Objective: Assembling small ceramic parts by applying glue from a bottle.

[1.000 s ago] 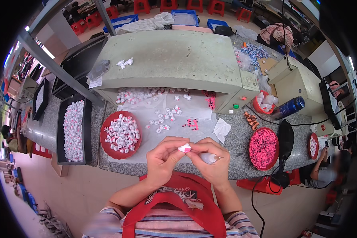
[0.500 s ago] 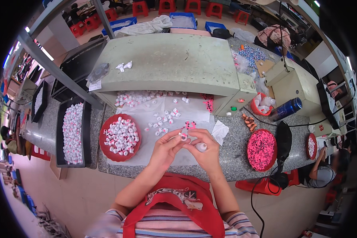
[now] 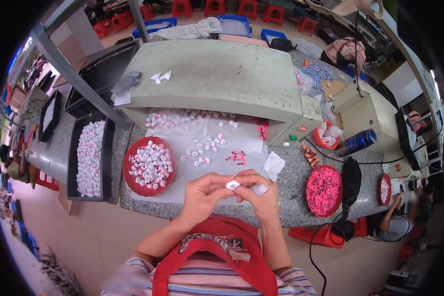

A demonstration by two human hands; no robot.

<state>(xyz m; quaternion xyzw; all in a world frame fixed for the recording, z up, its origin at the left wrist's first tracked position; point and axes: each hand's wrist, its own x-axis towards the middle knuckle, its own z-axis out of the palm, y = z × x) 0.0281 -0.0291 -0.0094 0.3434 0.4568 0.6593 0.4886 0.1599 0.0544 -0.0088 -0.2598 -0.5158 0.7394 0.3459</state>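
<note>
Close together over the near edge of the worktop, both my hands work on one small white rounded piece point(image 3: 232, 185) with a dark grey patch facing up. My left hand point(image 3: 200, 193) pinches it from the left. My right hand point(image 3: 260, 203) presses its thumb and fingertips against the other side and also keeps a small whitish bottle point(image 3: 260, 189) tucked in its fingers. Just beyond lie pink-and-black small parts point(image 3: 238, 157) and several loose white pieces point(image 3: 200, 152) on white paper point(image 3: 175, 185). More white pieces fill a red bowl point(image 3: 139, 191) to the left.
A pale green metal hood point(image 3: 207, 69) stands over the back of the paper. Left is a black tray point(image 3: 107, 158) of white pieces. Rightward are pink-and-black parts point(image 3: 323, 190) in a red bowl, a dark blue can point(image 3: 356, 142) and a black cable. A co-worker point(image 3: 397, 222) sits far right.
My hands have come down toward me and closer together. The piece has turned: its pink-marked side showed before, a white side with a grey patch now. The view has shifted slightly.
</note>
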